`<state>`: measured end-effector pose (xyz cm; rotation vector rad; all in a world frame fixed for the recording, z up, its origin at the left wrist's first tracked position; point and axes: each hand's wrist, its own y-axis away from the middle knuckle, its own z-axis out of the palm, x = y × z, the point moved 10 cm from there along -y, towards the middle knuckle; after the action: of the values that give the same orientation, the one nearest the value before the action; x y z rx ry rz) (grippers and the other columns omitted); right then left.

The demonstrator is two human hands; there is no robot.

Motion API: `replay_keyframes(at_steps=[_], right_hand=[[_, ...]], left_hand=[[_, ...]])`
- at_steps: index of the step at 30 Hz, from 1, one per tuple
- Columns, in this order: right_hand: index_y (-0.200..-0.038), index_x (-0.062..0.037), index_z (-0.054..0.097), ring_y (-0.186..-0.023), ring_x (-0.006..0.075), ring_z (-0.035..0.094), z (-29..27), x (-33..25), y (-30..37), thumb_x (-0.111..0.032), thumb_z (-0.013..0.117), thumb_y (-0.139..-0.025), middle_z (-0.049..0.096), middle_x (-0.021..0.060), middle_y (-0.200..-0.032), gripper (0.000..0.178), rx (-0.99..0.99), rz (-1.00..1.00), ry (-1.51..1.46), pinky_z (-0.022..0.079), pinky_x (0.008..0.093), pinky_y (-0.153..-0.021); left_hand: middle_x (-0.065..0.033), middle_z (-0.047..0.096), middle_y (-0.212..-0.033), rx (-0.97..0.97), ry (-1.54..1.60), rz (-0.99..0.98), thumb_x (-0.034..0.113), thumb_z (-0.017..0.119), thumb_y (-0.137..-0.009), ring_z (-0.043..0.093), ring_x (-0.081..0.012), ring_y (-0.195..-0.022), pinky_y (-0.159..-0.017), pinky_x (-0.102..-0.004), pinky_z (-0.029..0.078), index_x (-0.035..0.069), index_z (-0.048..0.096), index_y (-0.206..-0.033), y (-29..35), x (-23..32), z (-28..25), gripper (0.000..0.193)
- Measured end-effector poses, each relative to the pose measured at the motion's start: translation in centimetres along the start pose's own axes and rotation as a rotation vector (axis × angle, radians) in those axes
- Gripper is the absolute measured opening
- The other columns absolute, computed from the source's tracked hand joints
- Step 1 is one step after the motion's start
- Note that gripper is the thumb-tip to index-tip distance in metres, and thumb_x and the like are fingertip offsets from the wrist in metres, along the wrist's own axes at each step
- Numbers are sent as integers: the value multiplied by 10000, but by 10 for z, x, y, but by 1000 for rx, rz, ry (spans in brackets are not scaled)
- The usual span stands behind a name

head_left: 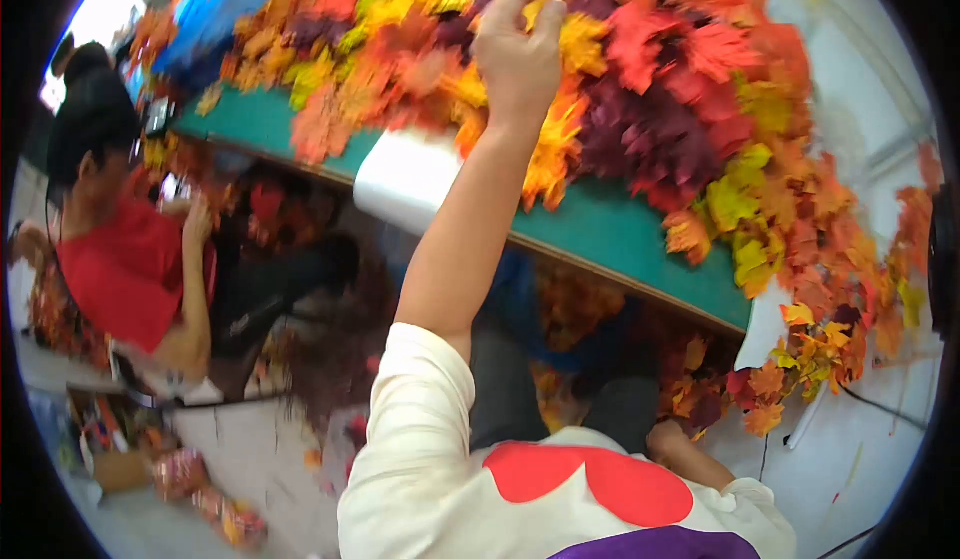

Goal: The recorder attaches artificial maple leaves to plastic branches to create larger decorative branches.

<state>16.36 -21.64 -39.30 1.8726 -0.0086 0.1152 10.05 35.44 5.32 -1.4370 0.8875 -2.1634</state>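
Two arms of the person, in white sleeves, show in the head view. The left hand [520, 54] is at the top centre of the frame, over the pile of artificial leaves [395, 44]. Its thumb and forefinger are curved and stand apart, released; the remaining fingers are largely hidden behind them. Contact between this hand and the foliage cannot be determined. The right arm [695, 459], lower right of centre, is foreshortened beside a dark trouser leg [625, 409]; the state of the right fingers cannot be told.

The pile, in orange, yellow, red and dark purple, spans the upper frame and covers much of the green tabletop [620, 234]. Its upper edge is cut off, and leaves near the left hand are blurred. A white curved sheet [405, 179] overlaps the table's front edge, partly hidden by the left forearm. Blue plastic [225, 9] at upper left is cut off by the frame.

At left sits a co-worker in a red top [130, 274]; the object at that person's hands [195, 221] is too small to identify. More leaves [820, 349] hang at right. Items under the table are in shadow and indistinct.
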Motion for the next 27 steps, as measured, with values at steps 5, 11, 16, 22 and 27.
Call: replay_keyframes(at_steps=[5, 11, 16, 22, 27], right_hand=[[-806, -94, 699, -830, 243, 631, -3, 23, 13, -286, 681, -584, 653, 103, -896, 294, -54, 151, -57, 503, 325, -661], [-897, -112, 681, -978, 249, 582, 24, 19, -13, -313, 671, -595, 630, 91, -1004, 363, -322, -36, 233, 472, 342, -801], [-860, -73, 684, -888, 278, 614, -33, 2, 2, -190, 542, -706, 638, 143, -919, 240, -225, 49, 23, 495, 363, -739], [-922, -73, 668, -986, 253, 576, -14, 0, 6, -224, 562, -691, 607, 132, -1035, 296, -362, -16, 260, 461, 343, -837], [-1205, -153, 519, -1119, 216, 497, -8, 8, 13, -265, 546, -741, 531, 54, -1207, 478, -430, 151, 180, 358, 359, -964]], left_hand=[[-100, 505, -1173, 566, -80, -128, 22, 489, -861, 486, -150, -1030, -846, -263, 408, -2, 455, -1184, 145, -12, -251, 326], [-143, 535, -1129, 471, -1131, -724, 99, 545, -821, 529, -205, -1012, -857, -295, 413, 9, 454, -1207, 384, -73, -514, 407], [-157, 558, -1107, -27, -1214, -927, 132, 588, -754, 516, -308, -1038, -904, -367, 394, 44, 553, -1108, 493, -144, -515, 366], [-206, 238, -1389, -527, -1082, -1432, 227, 591, -773, 243, -339, -1283, -1060, -356, 230, 17, 286, -1328, 596, -265, -466, 667], [-197, 206, -1398, -545, -1013, -1515, 233, 611, -763, 206, -328, -1297, -1068, -352, 206, 17, 227, -1347, 611, -294, -464, 732]])
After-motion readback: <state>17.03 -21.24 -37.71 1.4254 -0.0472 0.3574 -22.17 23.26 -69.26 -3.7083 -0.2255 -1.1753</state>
